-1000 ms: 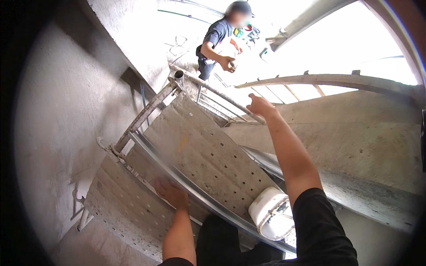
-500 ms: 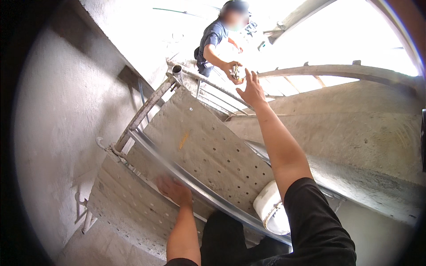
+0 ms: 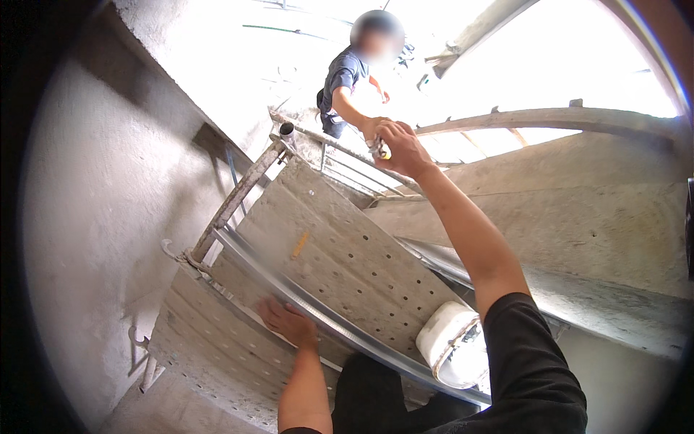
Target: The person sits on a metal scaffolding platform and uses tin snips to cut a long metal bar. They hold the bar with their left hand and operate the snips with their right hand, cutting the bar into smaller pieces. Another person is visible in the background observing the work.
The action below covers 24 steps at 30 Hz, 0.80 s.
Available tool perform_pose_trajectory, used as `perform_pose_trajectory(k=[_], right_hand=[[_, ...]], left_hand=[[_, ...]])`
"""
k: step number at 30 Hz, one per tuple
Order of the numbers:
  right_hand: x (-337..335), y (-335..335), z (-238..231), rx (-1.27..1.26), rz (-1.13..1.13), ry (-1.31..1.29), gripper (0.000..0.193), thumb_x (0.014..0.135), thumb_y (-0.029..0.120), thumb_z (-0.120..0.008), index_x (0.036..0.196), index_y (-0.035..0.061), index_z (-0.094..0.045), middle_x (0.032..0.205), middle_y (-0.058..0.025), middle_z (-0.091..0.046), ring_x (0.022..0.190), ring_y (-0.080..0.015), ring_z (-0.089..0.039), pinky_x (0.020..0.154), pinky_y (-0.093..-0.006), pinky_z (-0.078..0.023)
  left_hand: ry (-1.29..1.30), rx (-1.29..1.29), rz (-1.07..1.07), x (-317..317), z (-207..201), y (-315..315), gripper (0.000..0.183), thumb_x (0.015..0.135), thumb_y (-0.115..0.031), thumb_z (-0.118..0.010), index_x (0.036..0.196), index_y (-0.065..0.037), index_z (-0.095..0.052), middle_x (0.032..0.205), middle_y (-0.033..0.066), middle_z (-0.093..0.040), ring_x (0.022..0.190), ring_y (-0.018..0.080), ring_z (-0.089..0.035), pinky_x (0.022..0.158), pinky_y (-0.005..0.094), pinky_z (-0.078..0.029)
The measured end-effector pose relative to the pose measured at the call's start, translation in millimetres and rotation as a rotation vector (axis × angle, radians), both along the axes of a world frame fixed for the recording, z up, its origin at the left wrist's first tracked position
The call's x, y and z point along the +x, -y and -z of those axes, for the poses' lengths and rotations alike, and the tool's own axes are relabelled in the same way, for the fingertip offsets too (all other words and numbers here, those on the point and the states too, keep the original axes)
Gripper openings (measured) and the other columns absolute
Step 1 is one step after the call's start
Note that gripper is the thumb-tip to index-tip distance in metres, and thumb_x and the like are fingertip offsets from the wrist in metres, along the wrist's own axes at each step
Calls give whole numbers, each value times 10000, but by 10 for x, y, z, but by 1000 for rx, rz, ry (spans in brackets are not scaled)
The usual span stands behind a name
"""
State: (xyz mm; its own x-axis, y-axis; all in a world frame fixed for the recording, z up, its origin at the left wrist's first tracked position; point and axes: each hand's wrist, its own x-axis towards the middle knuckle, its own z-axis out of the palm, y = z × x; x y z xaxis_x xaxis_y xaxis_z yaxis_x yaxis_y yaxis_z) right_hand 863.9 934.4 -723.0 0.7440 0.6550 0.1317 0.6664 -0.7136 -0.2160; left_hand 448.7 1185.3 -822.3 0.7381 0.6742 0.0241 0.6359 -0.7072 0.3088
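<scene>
Right hand (image 3: 405, 150): fingers bent over the small object (image 3: 381, 150); I cannot tell if they grip it
Small object: between that hand and the co-worker's hand (image 3: 369, 127)
Left hand (image 3: 290, 323): open, palm down by the metal strip (image 3: 350, 336)

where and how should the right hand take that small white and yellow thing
Probably by the exposed lower end of the small white and yellow thing, right hand coming from the wearer's side: the co-worker's hand covers the upper part, while that end pokes out below.
</scene>
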Motion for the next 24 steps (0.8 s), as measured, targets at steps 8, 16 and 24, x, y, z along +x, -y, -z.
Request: perform_pose_trajectory(k=[8,16,24], right_hand=[[-837,-1063,-534,84,-326,58,762,702,479,-849,1336,206,-527,1160,-64,-559,1203,-267,-526,1192,-504,-291],[-1346,-1711,-967,380,-528,13,731,650,475,-872,1258,166,-609,1057,-47,-513,1073,-241,-493,1028,-461,-373],[-1783,-1557,-1068,517,-263,-452,718,726,359,-842,1346,125,-566,1145,-92,-546,1110,-292,-524,1001,-467,-422]], left_hand=[[7,-6,15,-1,-66,30,486,973,-60,-525,1446,-15,-421,1519,205,-370,1446,401,-309,1190,545,-274],[-4,-16,6,-6,-49,28,473,990,-107,-499,1450,-27,-419,1535,212,-359,1461,411,-291,1192,552,-268],[6,-52,-10,8,-139,47,460,993,-122,-497,1436,-21,-431,1525,225,-366,1458,418,-296,1192,561,-266]])
